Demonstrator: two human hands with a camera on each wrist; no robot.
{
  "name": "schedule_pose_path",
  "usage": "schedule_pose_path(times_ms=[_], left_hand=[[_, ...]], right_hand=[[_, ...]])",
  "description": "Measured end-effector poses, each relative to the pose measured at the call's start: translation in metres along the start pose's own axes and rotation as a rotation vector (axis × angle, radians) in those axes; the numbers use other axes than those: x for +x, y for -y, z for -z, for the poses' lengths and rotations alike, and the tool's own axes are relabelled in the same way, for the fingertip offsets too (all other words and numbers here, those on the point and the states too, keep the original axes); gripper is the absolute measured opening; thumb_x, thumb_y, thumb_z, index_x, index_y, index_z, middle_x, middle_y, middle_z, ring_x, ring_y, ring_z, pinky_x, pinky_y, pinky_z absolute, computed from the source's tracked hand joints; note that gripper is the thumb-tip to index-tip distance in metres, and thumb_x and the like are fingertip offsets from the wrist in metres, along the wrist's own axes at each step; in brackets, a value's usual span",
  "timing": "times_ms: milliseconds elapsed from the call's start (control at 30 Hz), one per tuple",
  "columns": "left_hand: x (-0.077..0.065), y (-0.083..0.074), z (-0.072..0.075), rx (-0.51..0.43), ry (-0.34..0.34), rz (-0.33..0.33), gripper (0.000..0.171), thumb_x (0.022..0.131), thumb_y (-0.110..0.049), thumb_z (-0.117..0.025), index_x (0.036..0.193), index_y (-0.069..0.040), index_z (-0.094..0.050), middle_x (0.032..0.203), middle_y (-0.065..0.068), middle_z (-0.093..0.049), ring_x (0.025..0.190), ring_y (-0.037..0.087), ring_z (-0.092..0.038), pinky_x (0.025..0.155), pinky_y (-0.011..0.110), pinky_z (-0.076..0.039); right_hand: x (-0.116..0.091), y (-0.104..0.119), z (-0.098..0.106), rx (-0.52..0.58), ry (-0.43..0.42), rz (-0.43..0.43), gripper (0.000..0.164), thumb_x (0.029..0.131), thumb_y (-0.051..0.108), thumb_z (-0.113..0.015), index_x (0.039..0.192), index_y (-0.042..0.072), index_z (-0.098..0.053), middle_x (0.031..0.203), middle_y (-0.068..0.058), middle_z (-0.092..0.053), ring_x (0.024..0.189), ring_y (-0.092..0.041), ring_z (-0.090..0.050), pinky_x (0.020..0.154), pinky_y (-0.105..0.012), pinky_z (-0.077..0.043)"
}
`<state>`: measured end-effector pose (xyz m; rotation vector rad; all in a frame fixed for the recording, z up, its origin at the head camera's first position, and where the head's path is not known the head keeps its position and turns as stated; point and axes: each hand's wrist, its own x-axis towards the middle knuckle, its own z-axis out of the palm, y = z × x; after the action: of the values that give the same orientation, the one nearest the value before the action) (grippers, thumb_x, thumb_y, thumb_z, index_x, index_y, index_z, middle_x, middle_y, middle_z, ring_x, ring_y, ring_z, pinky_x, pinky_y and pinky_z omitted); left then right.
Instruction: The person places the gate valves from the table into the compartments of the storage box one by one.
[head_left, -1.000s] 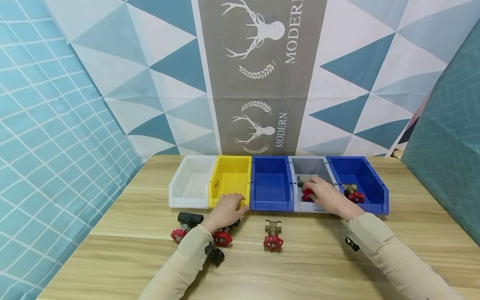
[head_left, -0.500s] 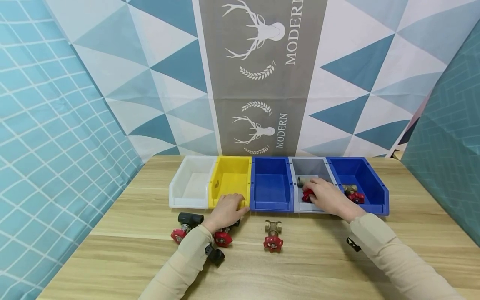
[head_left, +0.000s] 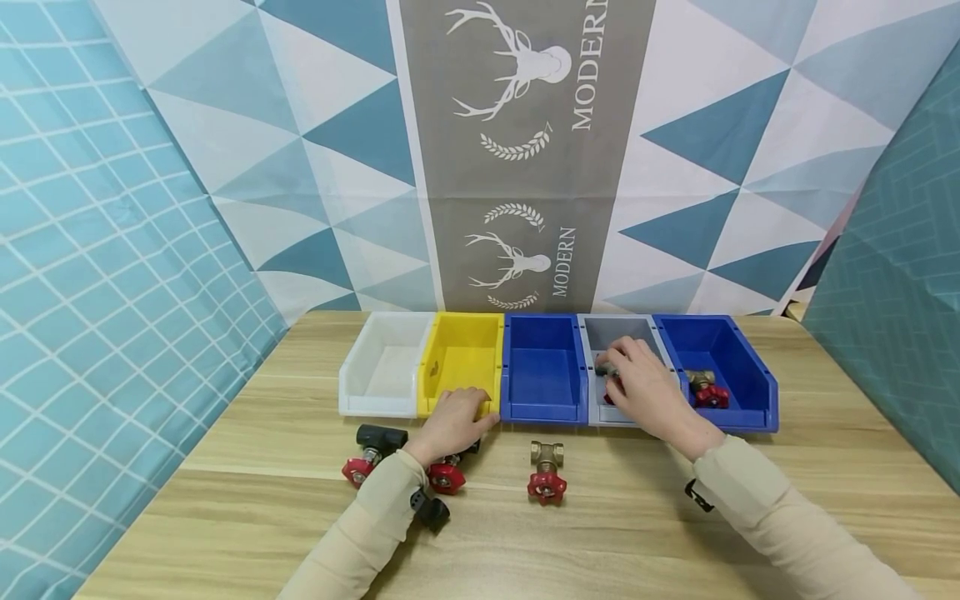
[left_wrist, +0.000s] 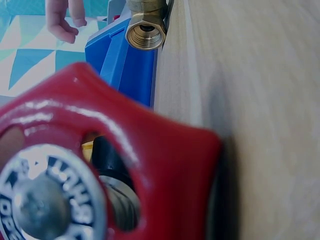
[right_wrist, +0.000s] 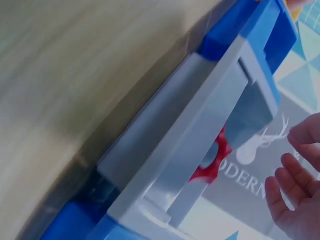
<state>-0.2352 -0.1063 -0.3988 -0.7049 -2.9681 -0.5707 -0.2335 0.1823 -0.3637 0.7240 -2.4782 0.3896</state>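
Note:
My right hand [head_left: 643,385] is over the grey bin [head_left: 603,415], its fingers parted and holding nothing in the right wrist view. Below it lies a valve with a red handwheel [right_wrist: 212,162]; its dark pipe end [head_left: 603,368] shows beside my fingertips. My left hand [head_left: 450,427] rests on the front lip of the yellow bin [head_left: 468,333], fingers loosely bent. Under the left wrist lies a valve with a red handwheel [head_left: 447,477], large in the left wrist view. Left of it is another valve with a black pipe body [head_left: 381,437]. A brass valve [head_left: 547,473] lies between the hands.
A white bin [head_left: 390,350] ends the row at left, and a blue bin [head_left: 542,367] stands in the middle. The right-hand blue bin [head_left: 697,333] holds a brass valve with a red handwheel [head_left: 711,396]. Patterned cloth [head_left: 525,167] hangs behind the wooden table [head_left: 600,533].
My right hand has let go of the red-handled valve in the grey bin and risen slightly from it, fingers spreading. The left hand has stayed still.

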Motion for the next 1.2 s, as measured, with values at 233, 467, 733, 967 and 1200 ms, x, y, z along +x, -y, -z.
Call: schedule_pose_path(times_ms=[233, 467, 733, 967, 1200], left_hand=[[0.000, 0.001, -0.001, -0.001, -0.001, -0.001, 0.038, 0.090, -0.034, -0.054, 0.112, -0.003, -0.058, 0.105, 0.009, -0.062, 0.100, 0.027, -0.055, 0.090, 0.042, -0.034], [0.000, 0.002, -0.001, -0.003, -0.001, -0.005, 0.038, 0.090, -0.034, -0.054, 0.112, -0.004, -0.058, 0.102, 0.009, -0.063, 0.100, 0.027, -0.055, 0.090, 0.042, -0.034], [0.000, 0.002, -0.002, -0.002, -0.007, -0.010, 0.038, 0.090, -0.034, -0.054, 0.112, -0.004, -0.058, 0.101, 0.008, -0.063, 0.099, 0.027, -0.055, 0.090, 0.042, -0.034], [0.001, 0.002, -0.002, 0.003, -0.006, -0.010, 0.038, 0.090, -0.034, -0.054, 0.112, -0.004, -0.058, 0.098, 0.008, -0.062, 0.098, 0.026, -0.055, 0.089, 0.042, -0.034], [0.001, 0.002, -0.002, 0.007, -0.007, -0.009, 0.037, 0.090, -0.034, -0.054, 0.111, -0.004, -0.058, 0.100, 0.008, -0.062, 0.098, 0.026, -0.055, 0.089, 0.042, -0.034]], right_hand=[[-0.002, 0.019, -0.003, 0.051, -0.008, 0.067, 0.014, 0.079, 0.004, -0.062, 0.093, 0.005, -0.062, 0.095, -0.006, -0.056, 0.087, -0.021, -0.051, 0.075, -0.036, -0.044], [-0.005, 0.036, -0.006, 0.089, 0.047, 0.085, 0.021, 0.080, 0.007, -0.063, 0.101, 0.006, -0.060, 0.096, -0.004, -0.057, 0.087, -0.017, -0.056, 0.074, -0.033, -0.048], [-0.014, 0.056, -0.011, 0.102, 0.121, 0.108, 0.014, 0.081, 0.014, -0.066, 0.094, 0.010, -0.064, 0.089, 0.002, -0.056, 0.083, -0.010, -0.055, 0.073, -0.029, -0.050], [-0.019, 0.072, -0.013, 0.139, 0.213, 0.128, 0.018, 0.082, 0.026, -0.065, 0.095, 0.012, -0.064, 0.090, 0.004, -0.057, 0.083, -0.009, -0.054, 0.074, -0.029, -0.049], [-0.026, 0.085, -0.015, 0.204, 0.342, 0.118, 0.033, 0.080, 0.044, -0.065, 0.097, 0.016, -0.062, 0.089, 0.007, -0.053, 0.077, -0.005, -0.049, 0.072, -0.025, -0.048]])
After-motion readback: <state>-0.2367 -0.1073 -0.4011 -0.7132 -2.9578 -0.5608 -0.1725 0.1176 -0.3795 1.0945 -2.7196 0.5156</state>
